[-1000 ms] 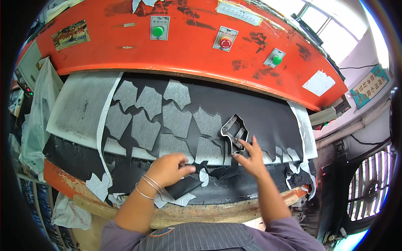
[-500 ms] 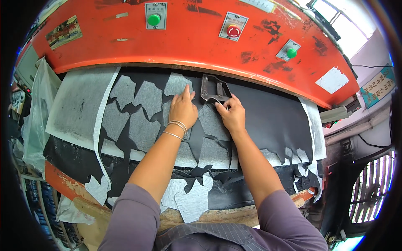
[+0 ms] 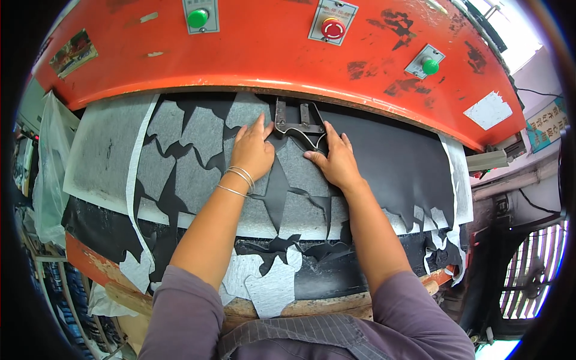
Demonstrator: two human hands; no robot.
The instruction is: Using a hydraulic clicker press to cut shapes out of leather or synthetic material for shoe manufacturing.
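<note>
A dark metal cutting die (image 3: 300, 127), an open frame with a crossbar and a pointed near corner, lies on black sheet material (image 3: 390, 156) just under the front of the red machine. My right hand (image 3: 339, 161) holds the die at its right near corner, fingers along the side and thumb by the point. On the die's left, my left hand (image 3: 253, 151) is open, fingers stretched forward over the sheet, one fingertip close to the die's edge. Left of the die the sheet is cut into a web of holes, with a grey-white layer (image 3: 201, 135) showing through.
The red machine beam (image 3: 240, 57) spans the far side, bearing a red button (image 3: 333, 28) and green buttons (image 3: 430, 66). Pale cut pieces (image 3: 271, 288) and black scraps lie at the near edge. A clear plastic bag (image 3: 53, 174) hangs at left.
The die has turned and shifted slightly left and farther under the beam. My right hand's fingers have straightened along its side. My left hand has shifted slightly left.
</note>
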